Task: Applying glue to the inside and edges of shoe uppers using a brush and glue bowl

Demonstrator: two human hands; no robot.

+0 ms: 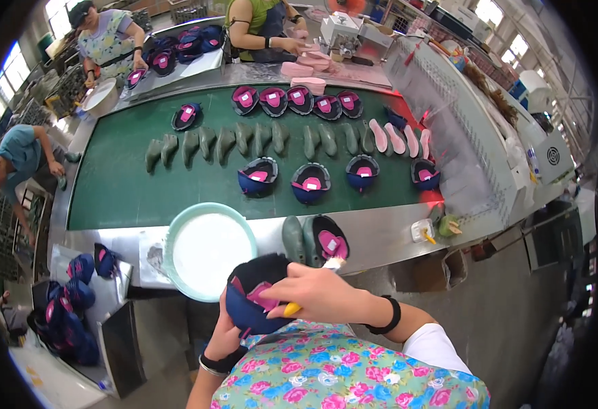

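In front of my body, my left hand (225, 330) is wrapped round the side of a navy shoe upper (257, 315) with a black rim and pink inside. My right hand (319, 292) holds a brush (291, 310); its yellow handle end shows below the fingers and its pale bristles stick out beyond the knuckles. The right fingertips are at the pink part of the upper; whether they pinch it I cannot tell. A pale green basin (171, 255) of white liquid sits just beyond the left hand. Past my right hand, another upper (330, 238) stands beside green shoe lasts (293, 238) on the metal edge.
A green conveyor belt (122, 184) carries a row of lasts (225, 144), pink insoles (394, 138) and several uppers (310, 183). More uppers are heaped on a cart (74, 300) at left. A small white pot (422, 230) stands at right. Co-workers (111, 41) work around the belt.
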